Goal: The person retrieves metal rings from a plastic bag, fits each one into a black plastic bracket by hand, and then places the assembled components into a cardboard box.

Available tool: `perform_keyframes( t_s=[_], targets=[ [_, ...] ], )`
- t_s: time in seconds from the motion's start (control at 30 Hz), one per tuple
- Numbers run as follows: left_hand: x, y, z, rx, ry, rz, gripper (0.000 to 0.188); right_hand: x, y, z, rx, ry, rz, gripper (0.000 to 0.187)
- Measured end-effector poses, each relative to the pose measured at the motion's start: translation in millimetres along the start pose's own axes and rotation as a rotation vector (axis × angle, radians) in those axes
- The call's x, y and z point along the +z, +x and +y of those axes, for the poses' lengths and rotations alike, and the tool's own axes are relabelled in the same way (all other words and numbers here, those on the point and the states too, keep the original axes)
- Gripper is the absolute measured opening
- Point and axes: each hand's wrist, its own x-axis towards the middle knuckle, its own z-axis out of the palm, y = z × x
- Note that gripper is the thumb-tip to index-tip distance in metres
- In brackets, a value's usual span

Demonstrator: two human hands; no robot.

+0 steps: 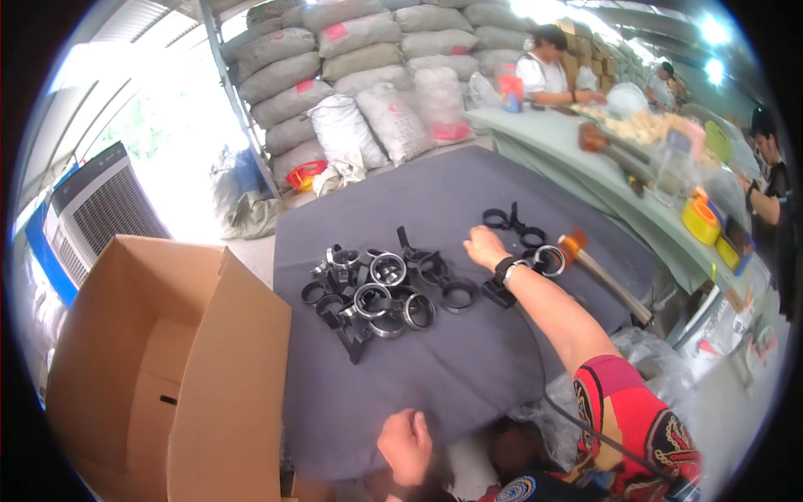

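My right hand [487, 247] reaches over the grey-covered table [468, 360] with its fingers curled closed; whatever may be inside them is hidden. Just beyond it lie black ring clamps [514, 224] joined by a short bar. By my right wrist, which wears a dark band, rests a silver-rimmed ring [549, 260]. At the table's near edge my left hand [406, 443] is held in a loose fist, with nothing showing in it. A pile of black and silver ring clamps [376, 293] lies left of my right hand, several of them overlapping.
An open cardboard box [230, 385] stands against the table's left side. A hammer [611, 280] with a wooden handle lies at the right. Beyond are stacked sacks [360, 42], an air cooler [104, 217] and a long green table [544, 142] with people working at it.
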Motion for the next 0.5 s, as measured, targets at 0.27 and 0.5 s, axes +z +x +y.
perform_keyframes(
  t_s=[0.27,0.5],
  targets=[
    [-4.9,2.6,3.2,0.122,0.101,0.011,0.015,22.2,64.4,87.3,0.217,-0.210,0.023,0.033],
    [-6.6,-4.9,10.1,0.036,0.017,-0.030,0.012,27.4,63.9,72.4,0.004,-0.428,-0.024,0.019]
  ],
)
